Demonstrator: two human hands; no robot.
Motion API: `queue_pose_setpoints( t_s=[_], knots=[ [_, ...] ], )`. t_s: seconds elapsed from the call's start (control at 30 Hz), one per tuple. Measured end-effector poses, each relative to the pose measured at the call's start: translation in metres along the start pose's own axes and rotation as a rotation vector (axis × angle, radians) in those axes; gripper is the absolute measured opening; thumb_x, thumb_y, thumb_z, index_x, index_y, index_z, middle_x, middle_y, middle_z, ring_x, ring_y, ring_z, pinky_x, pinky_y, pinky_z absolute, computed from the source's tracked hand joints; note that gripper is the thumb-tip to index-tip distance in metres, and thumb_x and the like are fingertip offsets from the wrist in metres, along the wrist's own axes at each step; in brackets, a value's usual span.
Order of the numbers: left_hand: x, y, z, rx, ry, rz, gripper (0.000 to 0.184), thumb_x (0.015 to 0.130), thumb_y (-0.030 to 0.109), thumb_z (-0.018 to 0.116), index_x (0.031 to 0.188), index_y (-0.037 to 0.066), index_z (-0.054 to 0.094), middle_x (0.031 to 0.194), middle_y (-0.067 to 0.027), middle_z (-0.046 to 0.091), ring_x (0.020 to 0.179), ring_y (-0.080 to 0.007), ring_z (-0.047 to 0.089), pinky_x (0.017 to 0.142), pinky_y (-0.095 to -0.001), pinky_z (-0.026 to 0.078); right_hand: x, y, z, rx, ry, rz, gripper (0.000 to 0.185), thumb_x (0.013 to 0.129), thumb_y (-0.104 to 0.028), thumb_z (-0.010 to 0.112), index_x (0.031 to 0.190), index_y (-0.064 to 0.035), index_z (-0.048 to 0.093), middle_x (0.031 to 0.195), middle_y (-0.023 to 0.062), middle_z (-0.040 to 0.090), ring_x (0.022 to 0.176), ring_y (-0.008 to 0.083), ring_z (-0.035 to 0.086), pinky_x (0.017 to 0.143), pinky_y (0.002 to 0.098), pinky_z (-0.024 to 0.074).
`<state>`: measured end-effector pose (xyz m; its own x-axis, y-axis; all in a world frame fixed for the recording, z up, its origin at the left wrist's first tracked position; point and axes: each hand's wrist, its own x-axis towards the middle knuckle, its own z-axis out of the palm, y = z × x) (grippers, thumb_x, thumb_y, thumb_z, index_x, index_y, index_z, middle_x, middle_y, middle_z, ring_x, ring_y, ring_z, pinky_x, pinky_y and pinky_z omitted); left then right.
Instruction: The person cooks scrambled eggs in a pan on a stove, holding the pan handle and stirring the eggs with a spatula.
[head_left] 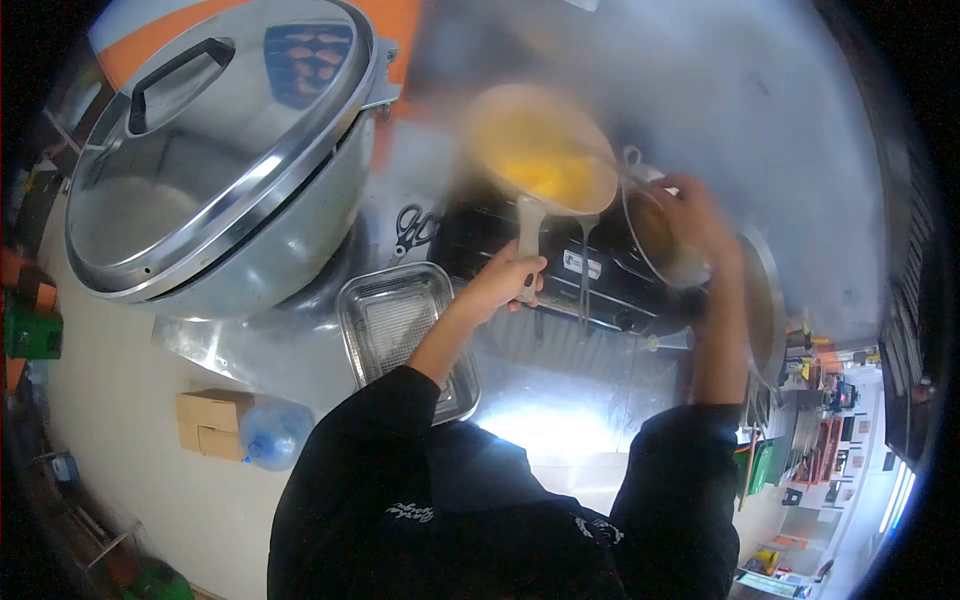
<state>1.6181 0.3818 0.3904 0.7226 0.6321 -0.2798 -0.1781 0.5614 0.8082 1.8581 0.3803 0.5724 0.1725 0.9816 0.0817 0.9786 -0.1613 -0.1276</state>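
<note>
My left hand (507, 278) is wrapped round the pale handle of a pan (597, 190) that holds something yellow (545, 165), blurred by steam. My right hand (692, 218) is closed on a thin utensil (610, 160) that reaches toward the pan's right side. Beneath my right hand, a metal pot (683, 268) with brownish contents stands beside the pan. Below both lies a black stove (470, 238), with a long metal utensil (586, 270) across its front.
A large lidded metal cooker (300, 255) stands at the left. Black-handled scissors (408, 232) and a wire-mesh tray (395, 320) lie on the steel counter (560, 385). A cardboard box (213, 422) and blue water bottle (276, 434) are at lower left. A large round pan (763, 310) stands right.
</note>
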Motion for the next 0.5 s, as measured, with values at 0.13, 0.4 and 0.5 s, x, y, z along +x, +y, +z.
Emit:
queue_pose_setpoints(
  t_s=[0.13, 0.4, 0.5],
  knots=[
    [0.001, 0.001, 0.001, 0.002, 0.003, -0.001, 0.022, 0.089, 0.026, 0.054, 0.102, 0.012, 0.043, 0.072, -0.002, 0.052, 0.052, -0.0124, 0.05, 0.038, -0.0242, 0.031, -0.017, -0.014, -0.042, -0.04, -0.199, 0.011, 0.027, 0.084, -0.027, 0.058, 0.096, -0.0067, 0.069, 0.096, 0.018, 0.065, 0.088, 0.0342, 0.061, 0.078, 0.0403, 0.0473],
    [0.004, -0.001, -0.001, 0.05, 0.008, -0.023, 0.022, 0.088, 0.026, 0.052, 0.103, 0.012, 0.044, 0.071, -0.0014, 0.054, 0.055, -0.0132, 0.055, 0.039, -0.0245, 0.033, -0.01, -0.042, -0.009, -0.189, -0.304, -0.265, 0.026, 0.083, -0.027, 0.057, 0.094, -0.0067, 0.068, 0.093, 0.0153, 0.065, 0.09, 0.0317, 0.06, 0.079, 0.0399, 0.0471],
    [0.002, 0.001, 0.0, 0.05, 0.03, -0.038, 0.021, 0.088, 0.028, 0.054, 0.1, 0.014, 0.044, 0.07, 0.0, 0.052, 0.056, -0.0121, 0.052, 0.041, -0.0253, 0.033, 0.003, -0.048, 0.012, -0.187, -0.361, -0.188, 0.025, 0.084, -0.027, 0.054, 0.093, -0.0073, 0.068, 0.095, 0.0146, 0.064, 0.095, 0.0307, 0.058, 0.08, 0.04, 0.0463]
  ],
)
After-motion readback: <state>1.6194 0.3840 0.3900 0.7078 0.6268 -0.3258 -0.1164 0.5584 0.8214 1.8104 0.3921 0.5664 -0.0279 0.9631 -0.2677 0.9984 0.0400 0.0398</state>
